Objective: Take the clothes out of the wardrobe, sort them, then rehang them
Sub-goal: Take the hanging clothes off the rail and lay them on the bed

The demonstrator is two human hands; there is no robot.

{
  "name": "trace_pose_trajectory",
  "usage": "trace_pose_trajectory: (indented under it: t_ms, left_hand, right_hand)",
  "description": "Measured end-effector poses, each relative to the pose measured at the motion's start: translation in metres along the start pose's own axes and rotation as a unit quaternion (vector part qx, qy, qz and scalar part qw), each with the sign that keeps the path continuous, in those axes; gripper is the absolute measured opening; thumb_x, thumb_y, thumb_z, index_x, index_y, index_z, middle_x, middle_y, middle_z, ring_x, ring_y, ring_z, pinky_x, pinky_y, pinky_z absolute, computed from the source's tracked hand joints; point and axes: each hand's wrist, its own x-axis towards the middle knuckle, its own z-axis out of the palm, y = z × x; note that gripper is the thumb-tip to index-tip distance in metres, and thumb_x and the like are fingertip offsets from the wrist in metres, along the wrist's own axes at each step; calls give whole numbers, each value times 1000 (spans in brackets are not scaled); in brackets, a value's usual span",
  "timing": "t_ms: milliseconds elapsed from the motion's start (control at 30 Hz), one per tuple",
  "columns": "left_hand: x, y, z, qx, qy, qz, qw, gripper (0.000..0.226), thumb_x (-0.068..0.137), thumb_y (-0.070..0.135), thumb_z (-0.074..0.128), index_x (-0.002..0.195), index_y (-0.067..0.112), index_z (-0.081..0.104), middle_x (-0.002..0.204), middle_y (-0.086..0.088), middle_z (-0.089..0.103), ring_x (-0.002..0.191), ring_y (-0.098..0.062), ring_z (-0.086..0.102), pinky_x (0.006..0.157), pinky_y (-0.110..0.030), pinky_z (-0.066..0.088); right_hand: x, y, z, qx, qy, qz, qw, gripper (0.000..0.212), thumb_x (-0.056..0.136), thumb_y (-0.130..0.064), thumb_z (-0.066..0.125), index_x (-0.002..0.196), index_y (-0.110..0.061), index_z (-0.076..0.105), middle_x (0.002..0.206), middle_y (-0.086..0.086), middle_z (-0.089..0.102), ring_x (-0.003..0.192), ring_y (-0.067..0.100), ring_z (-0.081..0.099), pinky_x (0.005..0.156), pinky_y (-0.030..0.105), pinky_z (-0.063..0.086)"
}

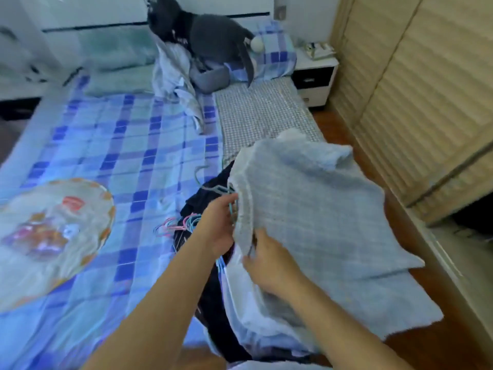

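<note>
Holding a pale grey checked top (320, 214) up over the near right corner of the bed (112, 145), the person has both hands at the garment's left edge. The left hand (217, 225) has its grip closed on that edge near the neckline, fingers curled around the fabric together with what looks like a light blue hanger (232, 209), though blur makes the exact hold hard to read. The right hand (269, 265) sits just below, its grip pinching the same edge lower down, thumb on top. The top hangs spread to the right, over the wooden floor (354, 145) beside the bed.

Under the hands lies a heap of dark clothes (210, 303) with a pale blue-white garment (245, 311) beside it, on the bed's edge. A bundle of pink and blue hangers (177, 222) rests on the blue plaid sheet, touching the dark heap, and a grey hanger (206, 180) pokes out just above it.

Further up the bed sits another pile of dark grey and light clothes (192, 49) near the headboard. A round clear plastic bag (53, 236) lies on the sheet to the left. The slatted wardrobe doors (416, 84) stand along the right, with a white bedside cabinet (314, 76) between them and the bed
</note>
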Motion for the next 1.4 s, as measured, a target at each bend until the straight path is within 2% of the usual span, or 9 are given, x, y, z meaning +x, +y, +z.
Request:
trace_pose_trajectory:
  t_ms: [133,233,333,467,634,867,1101,1167,1401]
  left_hand:
    - [66,-94,-164,217,245,-96,940,95,55,42,73,140,7,53,129,-15,65,115,-34,63,102,-48,50]
    - [24,-114,-154,234,245,-118,934,64,85,20,70,145,15,50,143,-15,56,132,-36,53,113,-48,41]
    - [3,-121,-134,254,191,-93,944,30,94,3,59,121,13,66,113,-12,64,108,-28,59,90,-34,47]
    - [24,-112,-86,343,135,-43,929,28,98,10,53,123,14,63,104,-1,66,86,-19,63,70,-28,49]
    - [35,-107,43,394,-8,12,919,19,94,8,57,106,17,69,91,-5,71,74,-17,64,62,-28,46]
    - [5,-178,284,484,-234,80,839,18,95,5,53,99,13,69,87,-4,71,68,-13,64,63,-19,49]
    - [-76,-272,552,492,-417,144,750,17,94,6,56,97,17,68,85,-1,70,62,-8,61,53,-17,45]
    - [-108,-273,625,483,-463,179,721,17,97,8,55,96,16,69,86,-2,72,66,-9,64,64,-22,51]
    - [-203,-218,817,470,-533,384,590,16,96,17,56,94,21,71,85,5,75,70,-9,71,76,-31,56]
  right_hand:
    - [37,9,103,-39,-218,8,975,70,93,-22,56,154,-22,21,153,13,33,138,32,39,113,40,35]
    - [39,22,114,20,-192,47,980,64,97,-15,55,154,-16,27,153,7,35,140,24,38,109,26,31]
    - [48,50,105,64,-121,121,983,57,93,-15,57,147,-16,41,145,6,45,136,24,45,107,27,36]
    - [46,95,62,136,-17,202,970,45,96,-16,57,140,-13,49,136,6,55,120,23,56,93,29,44]
    - [-3,158,-30,290,143,251,912,33,96,-14,57,130,-14,57,117,4,61,102,23,66,79,34,56]
    - [-153,281,-179,372,367,268,809,14,96,-11,57,104,-20,65,104,7,69,84,18,68,70,29,54]
    - [-352,382,-331,345,496,287,744,17,95,1,52,107,-2,65,91,15,67,69,20,62,63,25,50]
    - [-406,392,-386,314,537,275,733,18,95,4,50,104,0,65,88,15,64,63,17,57,58,21,47]
    - [-503,393,-558,108,626,235,735,15,94,-13,55,90,-20,68,85,-1,70,74,16,69,69,29,51]
